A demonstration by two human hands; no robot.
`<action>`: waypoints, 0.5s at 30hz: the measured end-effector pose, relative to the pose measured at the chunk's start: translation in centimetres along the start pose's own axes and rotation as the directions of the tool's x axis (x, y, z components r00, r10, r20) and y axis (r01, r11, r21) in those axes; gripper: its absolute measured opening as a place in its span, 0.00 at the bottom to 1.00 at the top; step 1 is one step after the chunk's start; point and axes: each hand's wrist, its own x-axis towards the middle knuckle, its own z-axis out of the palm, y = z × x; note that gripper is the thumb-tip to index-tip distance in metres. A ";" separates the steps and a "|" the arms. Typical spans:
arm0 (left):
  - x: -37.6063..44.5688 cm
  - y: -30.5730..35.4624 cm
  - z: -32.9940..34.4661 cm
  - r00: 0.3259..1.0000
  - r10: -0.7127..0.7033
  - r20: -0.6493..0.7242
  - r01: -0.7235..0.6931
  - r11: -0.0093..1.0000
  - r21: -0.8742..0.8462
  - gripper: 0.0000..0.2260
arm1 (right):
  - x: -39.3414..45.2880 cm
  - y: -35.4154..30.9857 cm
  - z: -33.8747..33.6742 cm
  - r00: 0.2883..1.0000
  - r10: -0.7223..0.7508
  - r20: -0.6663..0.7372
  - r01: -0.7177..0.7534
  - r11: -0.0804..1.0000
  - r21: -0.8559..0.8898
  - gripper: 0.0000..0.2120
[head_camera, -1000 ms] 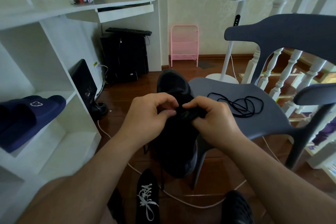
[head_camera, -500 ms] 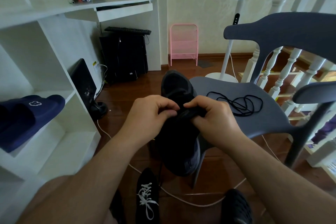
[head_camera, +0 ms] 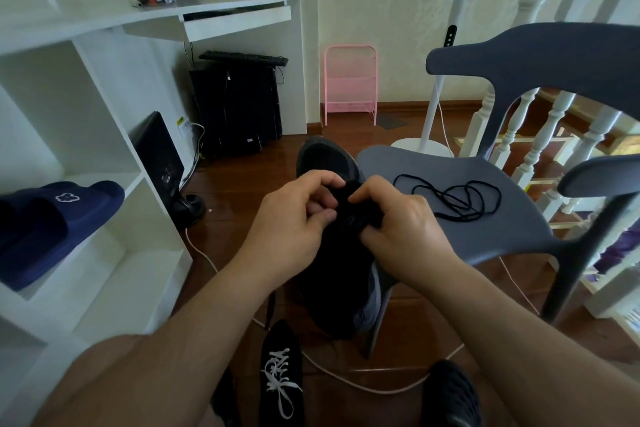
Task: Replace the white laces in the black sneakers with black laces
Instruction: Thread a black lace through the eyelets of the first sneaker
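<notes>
Between the white shelf unit (head_camera: 104,135) and the grey chair (head_camera: 460,191), a person holds one black sneaker (head_camera: 332,260) up in front of them, toe pointing away, heel down towards the floor. Both hands meet over the lace area. Left hand (head_camera: 294,222) has its fingers curled in and thumb pressed against them, pinching something dark at the tongue; right hand (head_camera: 401,225) is curled the same way on the other side, gripping the dark material of the upper. What exactly sits between the fingertips I cannot tell, black on black and too small, but prob. a black lace end going through an eyelet.

On the chair seat lies a loose black lace (head_camera: 457,199), coiled w/ several loops, not touched by anybody. Down on the floor, near the person's legs, the second sneaker (head_camera: 282,378) is there w/ its white laces (head_camera: 280,381) not yet removed. So I judge approx. less than half of the task is done.

For this step: keep the eyelet flap pulled flat w/ one hand, feed the tip straight w/ the other, pull both sides to equal length before the next row, and avoid twisting the lace. Good light would help, since all is black
</notes>
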 end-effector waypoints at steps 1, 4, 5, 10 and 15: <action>0.0 0.0 0.1 1.000 -0.004 0.010 0.004 1.000 -0.007 0.22 | 0.0 0.1 0.0 1.000 0.013 0.012 -0.013 1.000 -0.006 0.21; 0.2 -0.3 0.2 0.997 -0.071 0.036 0.073 0.995 -0.064 0.17 | -0.1 0.3 -0.1 1.000 0.007 0.019 -0.006 0.999 -0.035 0.22; 0.2 -0.4 0.2 0.994 -0.099 0.048 0.103 0.991 -0.087 0.14 | -0.1 0.2 -0.1 1.000 -0.003 0.027 0.004 0.999 -0.053 0.21; 0.2 -0.3 0.8 0.983 -0.168 0.077 0.176 0.978 -0.111 0.05 | 0.0 -0.2 0.0 0.995 -0.068 0.076 0.081 0.982 -0.172 0.15; 0.0 -0.2 1.1 0.991 -0.115 0.065 0.118 0.992 -0.040 0.07 | -0.1 -0.2 0.6 0.996 -0.044 0.073 0.058 0.980 -0.192 0.14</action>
